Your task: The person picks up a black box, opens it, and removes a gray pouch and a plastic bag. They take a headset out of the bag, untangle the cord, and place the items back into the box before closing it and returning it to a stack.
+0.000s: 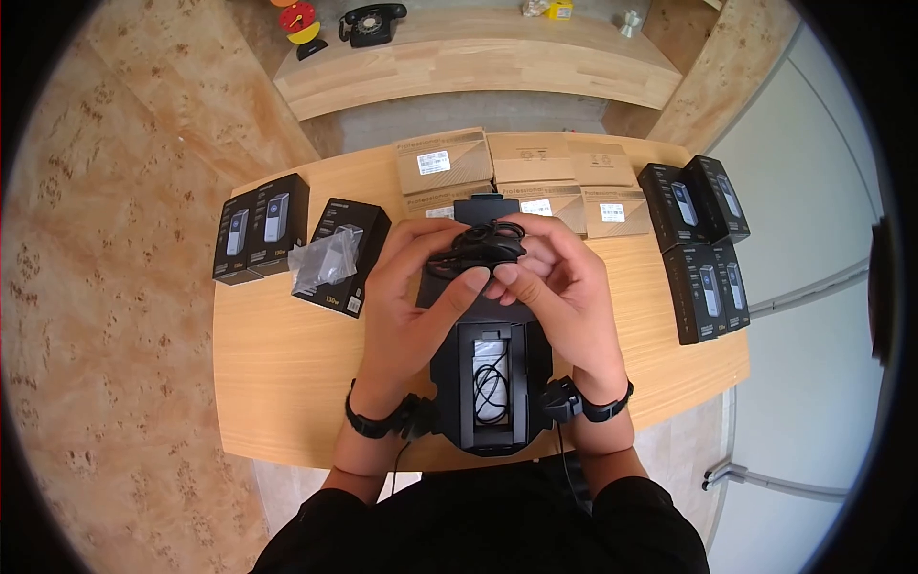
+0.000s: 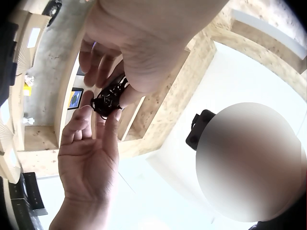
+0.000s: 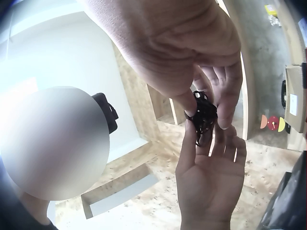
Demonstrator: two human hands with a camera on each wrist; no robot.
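Observation:
Both hands hold a bundle of coiled black cable (image 1: 490,247) up in front of the body, over an open black box (image 1: 445,368). My left hand (image 1: 406,277) pinches its left side between thumb and fingers. From the other side my right hand (image 1: 574,297) grips it, its thumb tip close beside the left thumb. Several tight loops of the bundle (image 2: 109,98) show between the fingers in the left wrist view. Below, the box's long slot contains a thin black cord (image 1: 491,387) lying over a pale item. The raised flap of the box is partly hidden behind the hands.
A black carton (image 1: 373,239) with a clear plastic bag (image 1: 325,260) on it lies left, beside upright black cartons (image 1: 260,230). Brown cardboard boxes (image 1: 442,163) line the table's back. More black cartons (image 1: 703,287) stand right. A shelf (image 1: 478,72) runs behind.

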